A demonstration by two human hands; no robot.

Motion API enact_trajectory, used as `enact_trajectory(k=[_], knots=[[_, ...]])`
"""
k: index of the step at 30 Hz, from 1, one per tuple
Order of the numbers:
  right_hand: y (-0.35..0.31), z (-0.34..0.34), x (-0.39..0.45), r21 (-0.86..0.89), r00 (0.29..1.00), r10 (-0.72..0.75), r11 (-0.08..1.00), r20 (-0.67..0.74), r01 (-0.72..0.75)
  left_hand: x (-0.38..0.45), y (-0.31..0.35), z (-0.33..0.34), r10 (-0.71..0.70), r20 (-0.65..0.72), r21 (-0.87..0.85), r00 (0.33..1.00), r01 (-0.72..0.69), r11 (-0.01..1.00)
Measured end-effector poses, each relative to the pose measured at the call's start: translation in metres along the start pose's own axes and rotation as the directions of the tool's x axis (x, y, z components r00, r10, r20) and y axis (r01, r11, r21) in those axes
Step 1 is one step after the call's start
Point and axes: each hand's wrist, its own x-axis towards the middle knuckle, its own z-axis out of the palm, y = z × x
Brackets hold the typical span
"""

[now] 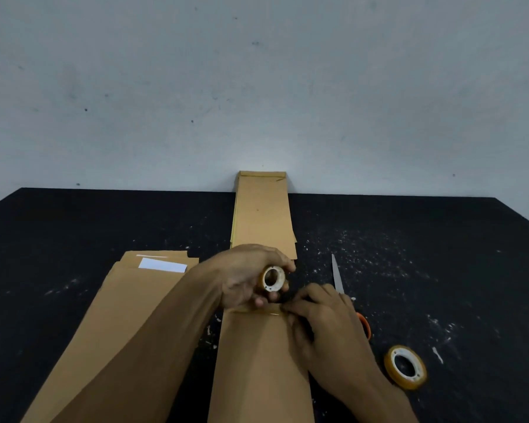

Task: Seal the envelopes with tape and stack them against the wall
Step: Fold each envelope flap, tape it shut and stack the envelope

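The left hand [245, 274] curls its fingers round a small tape roll [272, 279], holding it just above the top edge of the brown envelope [257, 367] lying in front of the person. The right hand [321, 319] pinches down at that envelope's flap, fingertips bunched narrow at about 3 o'clock from the roll. At 12 o'clock a stack of envelopes [261, 215] leans against the wall [257, 87]. At 9 o'clock lies another pile of envelopes [129, 300] on the black table [440, 254]. Scissors [338, 277] lie at 3 o'clock, partly under the right hand; a second tape roll [405, 367] sits at 4 o'clock
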Motion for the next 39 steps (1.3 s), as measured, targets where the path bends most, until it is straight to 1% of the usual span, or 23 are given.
enact_trajectory(k=[1,3,7,10,12,14,16,18,20,21,23,25,29,33,36,39], knots=[[0.0,0.0,0.0,0.0,1.0,0.0,1.0,0.005,0.0,-0.007,-0.005,-0.002,0.046,0.023,-0.095,0.999,-0.044,0.995],[-0.001,0.0,0.0,0.001,1.0,0.006,1.0,0.015,-0.006,-0.018,-0.014,-0.006,0.129,0.019,-0.209,0.991,-0.123,0.97],[-0.001,-0.001,0.0,0.003,1.0,0.015,1.0,0.022,-0.016,-0.036,-0.028,-0.008,0.247,-0.088,-0.31,0.965,-0.262,0.914],[-0.001,-0.002,0.0,0.007,1.0,0.029,1.0,0.009,-0.03,-0.043,-0.035,-0.008,0.306,-0.16,-0.371,0.938,-0.345,0.862],[-0.001,-0.003,0.001,-0.003,0.999,0.035,0.999,-0.012,-0.035,-0.046,-0.039,-0.007,0.334,-0.211,-0.348,0.919,-0.39,0.853],[-0.003,-0.006,0.002,0.054,0.998,0.054,0.997,-0.038,-0.052,-0.047,-0.045,-0.004,0.356,-0.253,-0.32,0.9,-0.425,0.847],[-0.009,-0.011,0.004,0.23,0.992,0.077,0.972,-0.099,-0.052,-0.048,-0.053,-0.002,0.368,-0.28,-0.321,0.887,-0.447,0.835],[-0.019,-0.017,0.006,0.417,0.987,0.092,0.909,-0.129,-0.03,-0.047,-0.061,0.001,0.38,-0.288,-0.343,0.879,-0.466,0.816],[-0.027,-0.018,0.008,0.527,0.989,0.122,0.848,-0.078,-0.063,-0.046,-0.067,0.004,0.391,-0.281,-0.356,0.877,-0.473,0.805],[-0.028,-0.017,0.008,0.553,0.991,0.126,0.829,-0.038,-0.084,-0.045,-0.069,0.006,0.393,-0.273,-0.364,0.878,-0.473,0.803],[-0.029,-0.012,0.007,0.561,0.993,0.114,0.822,0.013,-0.102,-0.044,-0.072,0.01,0.402,-0.258,-0.388,0.879,-0.475,0.79],[-0.03,-0.009,0.007,0.562,0.993,0.112,0.82,0.026,-0.107,-0.043,-0.072,0.011,0.417,-0.274,-0.408,0.866,-0.498,0.765],[-0.037,-0.011,0.01,0.613,0.99,0.144,0.781,0.011,-0.12,-0.044,-0.073,0.01,0.48,-0.316,-0.399,0.818,-0.574,0.716],[-0.047,-0.011,0.011,0.662,0.983,0.181,0.741,-0.03,-0.116,-0.047,-0.072,0.009,0.537,-0.341,-0.445,0.771,-0.636,0.631],[-0.054,-0.011,0.01,0.677,0.977,0.21,0.724,-0.031,-0.134,-0.048,-0.072,0.005,0.586,-0.378,-0.38,0.716,-0.698,0.608],[-0.057,-0.012,0.01,0.653,0.978,0.206,0.747,-0.041,-0.13,-0.049,-0.072,0.007,0.607,-0.399,-0.34,0.688,-0.725,0.599]])
